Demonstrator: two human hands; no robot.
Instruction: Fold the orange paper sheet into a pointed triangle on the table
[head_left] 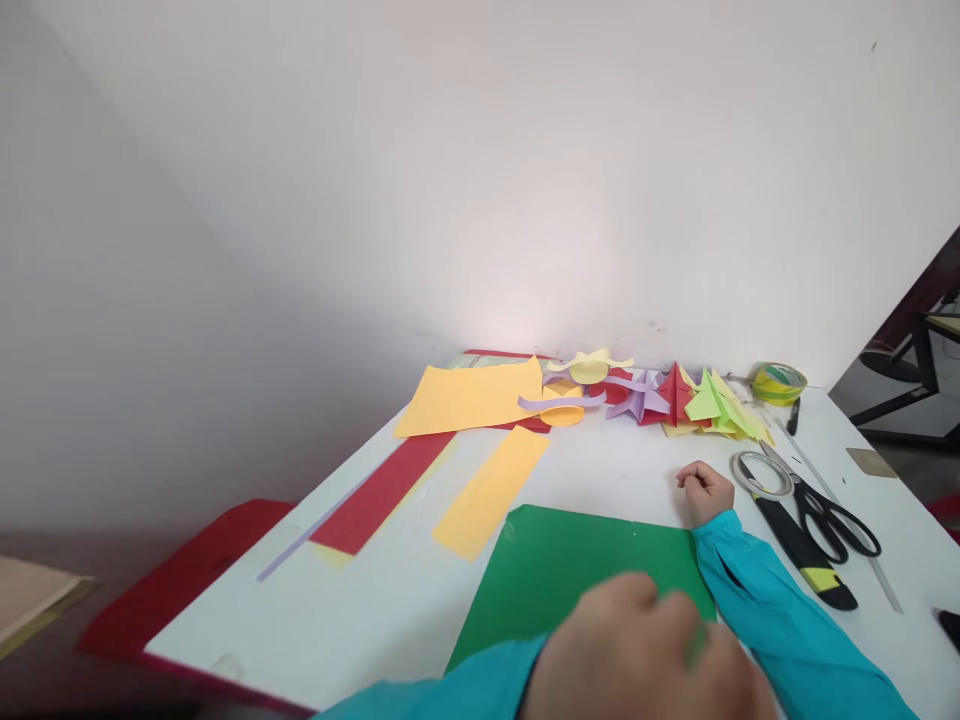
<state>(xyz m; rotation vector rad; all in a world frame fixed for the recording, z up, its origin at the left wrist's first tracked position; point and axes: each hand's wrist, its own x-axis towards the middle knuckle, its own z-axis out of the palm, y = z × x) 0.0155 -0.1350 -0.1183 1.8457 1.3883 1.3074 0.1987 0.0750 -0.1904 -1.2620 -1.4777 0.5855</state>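
A green paper sheet (555,580) lies flat on the white table (300,620) in front of me. My left hand (637,655), in a teal sleeve, hovers low over the sheet's near edge. It is blurred and close to the camera, so its fingers do not read. My right hand (705,490) rests on the table at the sheet's far right corner, fingers curled into a loose fist, with nothing visible in them.
Right of my right hand lie a clear tape ring (761,472), black scissors (832,515) and a black-and-yellow knife (802,550). At the back are an orange sheet (472,395), folded paper shapes (675,395) and a yellow-green tape roll (778,382). An orange strip (491,490) and a red strip (382,490) lie left.
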